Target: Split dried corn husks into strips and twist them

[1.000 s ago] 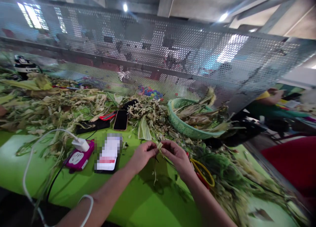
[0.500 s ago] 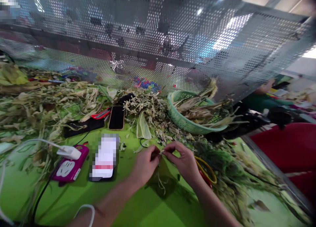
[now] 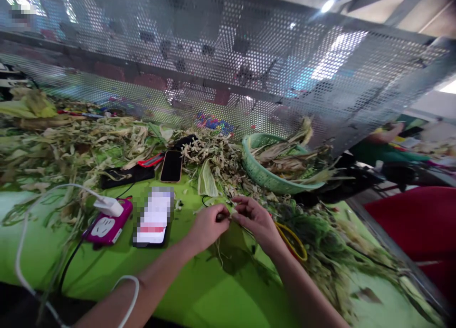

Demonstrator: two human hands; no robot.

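A thin, pale straw-coloured strip of plant fibre [image 3: 219, 254] hangs in a loose, wispy curl below the left hand [image 3: 212, 223], over the smooth, bright green tabletop [image 3: 199, 294]. It looks dry, narrow and slightly kinked, its upper end hidden among the fingers. The left thumb and fingers are pinched narrowly on it. Opposite, the right hand [image 3: 254, 218] has its thumb and forefinger only slightly parted, just beside the left fingertips, with the other fingers loosely bent; whether they grip the strip too, I cannot tell.

Left of the hands lie a glossy magenta socket block [image 3: 120, 226] with rounded edges and a boxy white plastic plug [image 3: 111, 206] in it, then a flat phone with a blurred-out pale screen [image 3: 155, 216]. Beside the right wrist, a smooth yellow loop [image 3: 301, 247] curves near a stringy tangle of green fibre [image 3: 315, 230].

Beyond them are a ribbed, pale green husk leaf [image 3: 207, 179], a dark-screened rectangular phone with a thin orange-tan rim [image 3: 171, 166] and a slim red-and-grey tool [image 3: 151, 160]. Behind, crisp curled shreds of dry husk [image 3: 213, 152] adjoin a round, light green latticed basket [image 3: 261, 174] holding long, papery brown husks [image 3: 285, 160]. Farthest stands a grey perforated metal screen [image 3: 213, 47], dotted with small holes.
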